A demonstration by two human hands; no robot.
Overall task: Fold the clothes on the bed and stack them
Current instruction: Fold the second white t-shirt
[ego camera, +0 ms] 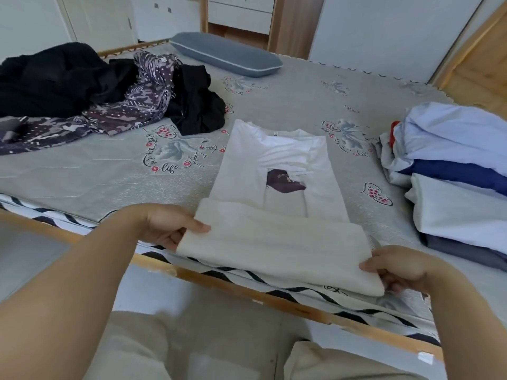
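Note:
A white T-shirt (277,171) with a dark maroon print lies lengthwise on the grey bed (109,171), its sides folded in. Its lower part is doubled up toward the collar, and I hold that folded edge at both corners. My left hand (167,226) pinches the left corner, thumb on top. My right hand (395,267) grips the right corner near the bed's front rail. A stack of folded clothes (461,171), white, blue and grey, sits at the right. A heap of unfolded clothes (90,91), black and purple patterned, lies at the back left.
A grey pillow (227,54) lies at the far edge of the bed. The wooden bed rail (247,294) runs across in front of me, with my legs in beige trousers below it. White cabinets and a wooden door stand behind.

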